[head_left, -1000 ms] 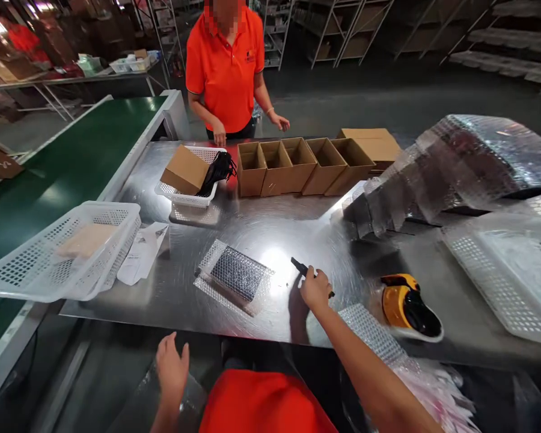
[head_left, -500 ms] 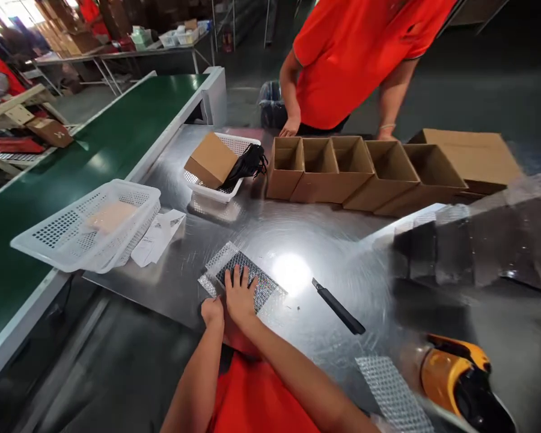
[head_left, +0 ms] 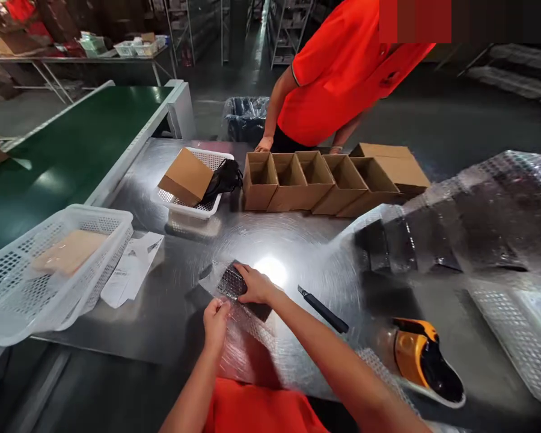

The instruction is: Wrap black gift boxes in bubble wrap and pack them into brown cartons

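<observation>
A dark flat item (head_left: 232, 281), partly covered in clear bubble wrap, is on the metal table in front of me. My right hand (head_left: 256, 285) grips it from the right side, thumb and fingers around its edges. My left hand (head_left: 217, 319) is closed, pinching the near edge of the bubble wrap (head_left: 256, 329), which stretches toward me below the item. To the right of my hands lies a black utility knife (head_left: 323, 309), its blade end pointing up and left.
White baskets (head_left: 112, 264) stand at the left beside papers (head_left: 133, 267). Farther back are a basket (head_left: 193, 210) with a box, open cardboard boxes (head_left: 293, 198) and a co-worker (head_left: 324, 84). A tape dispenser (head_left: 415, 355) and bubble wrap roll (head_left: 478, 216) are right.
The view has turned right. My right hand has gone from lying flat on the wrapped item to gripping it, and a strip of wrap now extends toward me from my left hand.
</observation>
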Motion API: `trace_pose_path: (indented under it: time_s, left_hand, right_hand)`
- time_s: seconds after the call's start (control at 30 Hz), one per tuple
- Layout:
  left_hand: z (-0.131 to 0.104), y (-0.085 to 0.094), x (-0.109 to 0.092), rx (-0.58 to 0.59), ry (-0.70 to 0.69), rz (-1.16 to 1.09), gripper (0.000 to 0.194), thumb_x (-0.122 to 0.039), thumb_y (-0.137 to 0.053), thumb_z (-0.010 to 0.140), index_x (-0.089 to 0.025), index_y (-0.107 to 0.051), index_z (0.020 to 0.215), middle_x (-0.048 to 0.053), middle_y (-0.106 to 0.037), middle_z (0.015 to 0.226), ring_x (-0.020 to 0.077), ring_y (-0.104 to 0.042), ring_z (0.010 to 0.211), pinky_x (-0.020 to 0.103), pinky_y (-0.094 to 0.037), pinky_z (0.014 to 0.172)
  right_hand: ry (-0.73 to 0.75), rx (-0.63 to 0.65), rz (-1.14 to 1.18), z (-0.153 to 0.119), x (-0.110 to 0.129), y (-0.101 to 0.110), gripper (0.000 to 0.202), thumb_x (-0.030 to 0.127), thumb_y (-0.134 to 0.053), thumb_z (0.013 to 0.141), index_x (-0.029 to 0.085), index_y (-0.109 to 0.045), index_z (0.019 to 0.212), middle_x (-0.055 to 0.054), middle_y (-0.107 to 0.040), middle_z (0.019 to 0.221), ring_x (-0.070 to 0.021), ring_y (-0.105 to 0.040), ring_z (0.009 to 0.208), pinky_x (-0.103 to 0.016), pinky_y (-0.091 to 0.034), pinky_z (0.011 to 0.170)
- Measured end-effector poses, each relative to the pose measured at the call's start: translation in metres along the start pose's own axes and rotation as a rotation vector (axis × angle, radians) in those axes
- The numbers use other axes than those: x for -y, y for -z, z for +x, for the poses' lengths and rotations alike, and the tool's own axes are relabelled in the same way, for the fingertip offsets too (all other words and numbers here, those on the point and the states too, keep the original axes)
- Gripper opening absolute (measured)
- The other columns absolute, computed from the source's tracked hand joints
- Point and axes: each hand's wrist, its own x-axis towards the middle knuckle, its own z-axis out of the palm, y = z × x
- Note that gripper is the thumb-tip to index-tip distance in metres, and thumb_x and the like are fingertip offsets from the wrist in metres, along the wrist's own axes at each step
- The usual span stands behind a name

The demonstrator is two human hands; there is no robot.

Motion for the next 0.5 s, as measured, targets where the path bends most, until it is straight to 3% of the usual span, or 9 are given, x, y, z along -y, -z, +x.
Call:
trace_pose_path:
  time_s: [0.07, 0.17, 0.33, 0.5]
  left_hand:
    - [0.000, -0.010, -0.011, 0.042, 0.024, -0.038, 0.038, -0.039, -0.078, 0.052, -0.019, -0.047, 0.058, -0.005, -0.052, 0.061, 0.0095, -0.050, 0.061, 0.027, -0.049, 0.066]
    - [0.001, -0.021, -0.023, 0.081, 0.065, -0.065, 0.042, -0.038, -0.081, 0.051, -0.019, -0.044, 0.057, -0.006, -0.049, 0.060, 0.0085, -0.048, 0.059, 0.027, -0.048, 0.065]
    - [0.006, -0.034, -0.033, 0.168, 0.109, -0.129, 0.036, -0.034, -0.084, 0.053, -0.017, -0.054, 0.065, -0.002, -0.058, 0.071, 0.0114, -0.056, 0.069, 0.028, -0.049, 0.070]
    - [0.010, -0.039, -0.034, 0.199, 0.111, -0.120, 0.032, -0.032, -0.083, 0.057, -0.018, -0.057, 0.069, -0.001, -0.061, 0.079, 0.0135, -0.059, 0.078, 0.028, -0.048, 0.074]
  right_hand:
    - [0.005, 0.002, 0.028, 0.003, -0.009, 0.010, 0.104, 0.029, -0.076, 0.059, 0.016, -0.029, 0.151, -0.019, -0.043, 0.147, -0.0369, -0.054, 0.120, -0.047, -0.048, 0.094]
    - [0.056, -0.062, 0.055, 0.002, -0.016, 0.010, 0.103, 0.028, -0.075, 0.059, 0.014, -0.030, 0.150, -0.021, -0.037, 0.150, -0.0372, -0.051, 0.123, -0.047, -0.047, 0.097]
    - [0.135, -0.080, 0.102, 0.006, -0.036, 0.014, 0.097, 0.029, -0.071, 0.065, 0.011, -0.028, 0.151, -0.021, -0.041, 0.148, -0.0346, -0.048, 0.128, -0.044, -0.043, 0.102]
    - [0.172, -0.014, 0.194, 0.020, -0.062, 0.025, 0.096, 0.046, -0.074, 0.069, 0.015, -0.031, 0.150, -0.018, -0.043, 0.148, -0.0338, -0.050, 0.128, -0.044, -0.043, 0.102]
